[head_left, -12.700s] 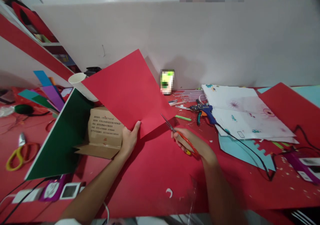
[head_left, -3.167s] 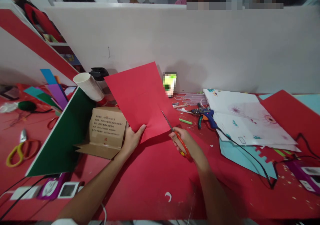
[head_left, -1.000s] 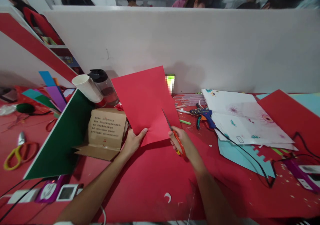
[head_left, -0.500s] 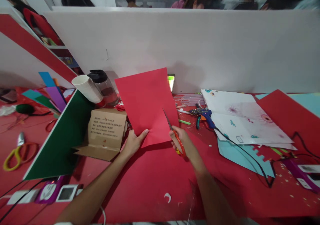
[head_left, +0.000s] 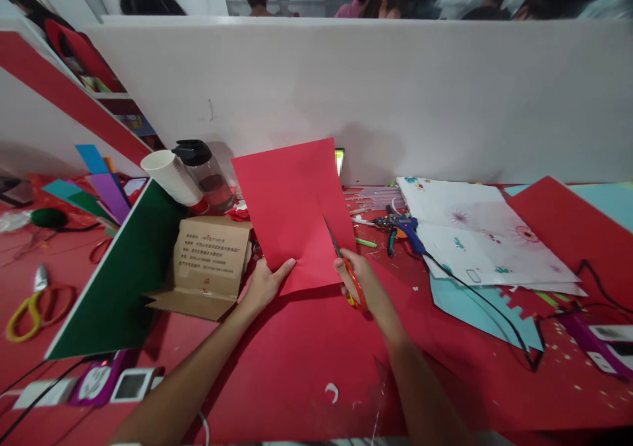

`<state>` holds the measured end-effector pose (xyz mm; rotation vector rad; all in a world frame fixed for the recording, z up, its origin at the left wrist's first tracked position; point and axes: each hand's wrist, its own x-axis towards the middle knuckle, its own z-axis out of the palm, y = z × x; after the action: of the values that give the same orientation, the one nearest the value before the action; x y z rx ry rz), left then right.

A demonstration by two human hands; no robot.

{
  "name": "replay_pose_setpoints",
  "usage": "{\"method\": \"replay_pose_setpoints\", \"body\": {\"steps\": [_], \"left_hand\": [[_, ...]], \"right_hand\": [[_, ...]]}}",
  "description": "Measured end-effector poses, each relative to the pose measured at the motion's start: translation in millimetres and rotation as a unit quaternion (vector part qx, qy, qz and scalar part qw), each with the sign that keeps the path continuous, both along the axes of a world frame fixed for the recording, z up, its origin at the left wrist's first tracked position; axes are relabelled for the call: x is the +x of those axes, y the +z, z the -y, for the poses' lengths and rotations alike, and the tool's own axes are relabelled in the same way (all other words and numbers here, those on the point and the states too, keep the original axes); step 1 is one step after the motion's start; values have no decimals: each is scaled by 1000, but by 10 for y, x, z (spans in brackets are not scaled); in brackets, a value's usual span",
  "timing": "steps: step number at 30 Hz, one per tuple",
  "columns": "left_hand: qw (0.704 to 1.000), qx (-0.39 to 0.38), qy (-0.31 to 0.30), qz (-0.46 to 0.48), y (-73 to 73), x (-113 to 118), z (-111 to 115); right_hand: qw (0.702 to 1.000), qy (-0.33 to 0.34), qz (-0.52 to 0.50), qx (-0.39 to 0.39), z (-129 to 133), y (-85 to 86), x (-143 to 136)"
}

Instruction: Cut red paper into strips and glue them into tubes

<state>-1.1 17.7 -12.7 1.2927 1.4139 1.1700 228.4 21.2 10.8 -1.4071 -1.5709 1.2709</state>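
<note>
A sheet of red paper (head_left: 291, 202) is held up, tilted, above the red table. My left hand (head_left: 270, 281) grips its lower left edge, thumb on the near face and the other fingers behind it. In my right hand (head_left: 363, 278) is a pair of scissors (head_left: 354, 281) with orange and yellow handles. The blades lie against the lower right part of the sheet and point up and left. Whether the far blade is behind the paper I cannot tell. A thin dark line runs on the paper just above the blade tip.
To the left stand a cardboard box (head_left: 210, 261), a green board (head_left: 123, 281), paper cups (head_left: 171, 175) and a bottle (head_left: 205, 175). A blue glue gun (head_left: 403, 228) with its cord, and white patterned sheets (head_left: 475, 235), lie at right. Other scissors (head_left: 37, 307) rest far left.
The red paper has shifted slightly right and down. Both hands keep their hold and have barely moved; the dark line above the blade tip now shows.
</note>
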Motion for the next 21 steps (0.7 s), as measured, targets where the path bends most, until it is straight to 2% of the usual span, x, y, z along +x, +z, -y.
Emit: {"method": "replay_pose_setpoints", "body": {"steps": [11,18,21], "left_hand": [[1000,0,11,6,-22,7,-10],[1000,5,-22,-8,30,22,4],[1000,6,-23,-12,27,19,5]], "right_hand": [[1000,-6,-3,-12,-6,40,-53],[1000,-16,13,19,-4,44,-35],[1000,-21,5,-2,3,66,-45]]}}
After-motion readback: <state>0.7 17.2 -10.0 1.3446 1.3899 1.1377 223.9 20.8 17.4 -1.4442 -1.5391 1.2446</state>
